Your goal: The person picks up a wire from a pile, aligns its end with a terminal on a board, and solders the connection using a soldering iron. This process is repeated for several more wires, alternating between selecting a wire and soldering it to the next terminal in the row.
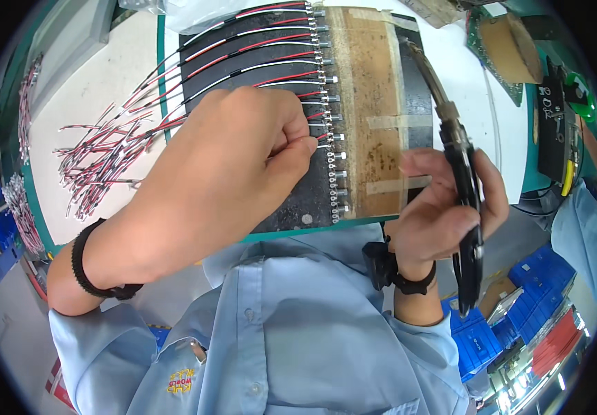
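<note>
In the head view, the left hand (222,166) is reaching over a dark board (288,204), its thumb and forefinger closing together just beside a row of small metal connectors (340,173); the curled fingers are hiding whatever may lie between them, so I cannot tell whether they are clamping a wire. The right hand (440,218) is holding a soldering iron (461,166), its fingers wrapping around the black handle, while the metal tip is pointing up and away from the person, at the far right part of the board and well apart from the connectors. The connectors are lining the left edge of a brown strip (374,83), which pale tape is crossing. At the far end of the row, red and white wires (271,33) are running from the connectors off to the left; at the near end, connectors are standing without wires. A loose heap of wire ends (98,166) is lying on the white surface left of the board. Toward the upper right, a cardboard spool (513,48) is sitting on the table, and blue bins (540,280) are standing at the lower right.
</note>
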Available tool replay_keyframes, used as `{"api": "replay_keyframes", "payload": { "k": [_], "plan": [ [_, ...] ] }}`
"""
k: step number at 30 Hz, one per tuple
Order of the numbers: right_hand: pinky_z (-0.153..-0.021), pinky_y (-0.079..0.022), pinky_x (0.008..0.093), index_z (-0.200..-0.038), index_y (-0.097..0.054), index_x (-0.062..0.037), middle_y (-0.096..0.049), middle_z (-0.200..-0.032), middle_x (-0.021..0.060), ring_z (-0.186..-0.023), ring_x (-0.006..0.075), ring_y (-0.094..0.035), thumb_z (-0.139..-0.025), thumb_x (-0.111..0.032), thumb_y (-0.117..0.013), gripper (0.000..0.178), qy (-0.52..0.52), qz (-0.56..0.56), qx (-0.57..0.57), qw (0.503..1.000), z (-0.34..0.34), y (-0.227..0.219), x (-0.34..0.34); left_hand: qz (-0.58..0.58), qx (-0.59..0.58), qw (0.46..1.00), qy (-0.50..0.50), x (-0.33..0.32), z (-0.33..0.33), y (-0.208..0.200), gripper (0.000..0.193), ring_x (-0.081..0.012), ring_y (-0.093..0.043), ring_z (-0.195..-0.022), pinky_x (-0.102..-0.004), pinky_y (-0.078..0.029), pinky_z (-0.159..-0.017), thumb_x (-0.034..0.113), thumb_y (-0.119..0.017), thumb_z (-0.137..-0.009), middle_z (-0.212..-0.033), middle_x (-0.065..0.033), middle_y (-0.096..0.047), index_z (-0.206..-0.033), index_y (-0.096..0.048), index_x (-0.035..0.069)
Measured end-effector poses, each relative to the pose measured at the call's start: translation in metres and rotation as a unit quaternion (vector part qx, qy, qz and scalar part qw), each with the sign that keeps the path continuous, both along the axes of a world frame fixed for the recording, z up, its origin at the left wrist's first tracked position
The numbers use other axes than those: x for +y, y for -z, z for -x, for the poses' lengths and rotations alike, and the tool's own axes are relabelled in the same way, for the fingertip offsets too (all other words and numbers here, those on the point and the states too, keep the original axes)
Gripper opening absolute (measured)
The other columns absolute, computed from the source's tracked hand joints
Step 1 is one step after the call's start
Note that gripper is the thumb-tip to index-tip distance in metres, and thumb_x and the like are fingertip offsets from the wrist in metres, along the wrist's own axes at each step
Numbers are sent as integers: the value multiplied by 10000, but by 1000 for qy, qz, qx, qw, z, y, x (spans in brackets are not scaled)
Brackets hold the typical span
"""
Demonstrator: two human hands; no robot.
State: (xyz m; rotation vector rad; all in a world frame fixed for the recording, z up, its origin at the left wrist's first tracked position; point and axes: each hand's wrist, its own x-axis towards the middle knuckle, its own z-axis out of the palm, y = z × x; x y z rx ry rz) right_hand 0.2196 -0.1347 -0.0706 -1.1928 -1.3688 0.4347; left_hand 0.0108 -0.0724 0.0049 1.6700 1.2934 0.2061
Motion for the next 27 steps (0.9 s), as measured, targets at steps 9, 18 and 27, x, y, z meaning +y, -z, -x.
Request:
{"api": "replay_keyframes", "payload": {
  "k": [9, 18, 27],
  "plan": [
    [-747, -573, 339, -1326, -349, 30, -675, -929, 254, -830, 280, -698, -1063, -405, -339, 508, 3, 8, -1, 1000, 3, 2, -4, -278, 94, 954, 58, -28, 35, -14, 177, -401, -634, -763, -421, -509, -671, 132, -679, -878, -864, -204, -660, -982, -647, -6],
    [-809, -576, 356, -1328, -380, 39, -666, -974, 250, -875, 305, -702, -1072, -367, -321, 484, 8, -4, 1, 1000, 0, 8, -3, -351, 172, 919, -57, -4, 204, 5, 298, -320, -602, -961, -372, -491, -863, 96, -746, -817, -1009, -142, -646, -1087, -658, 6],
    [-767, -585, 361, -1290, -388, 40, -675, -927, 237, -825, 293, -701, -1059, -384, -331, 486, 51, -8, -9, 999, 1, 8, -1, -306, 126, 936, 118, -51, 171, 4, 248, -305, -547, -933, -397, -413, -823, 36, -752, -750, -976, -116, -577, -951, -608, 35]
  ]
}}
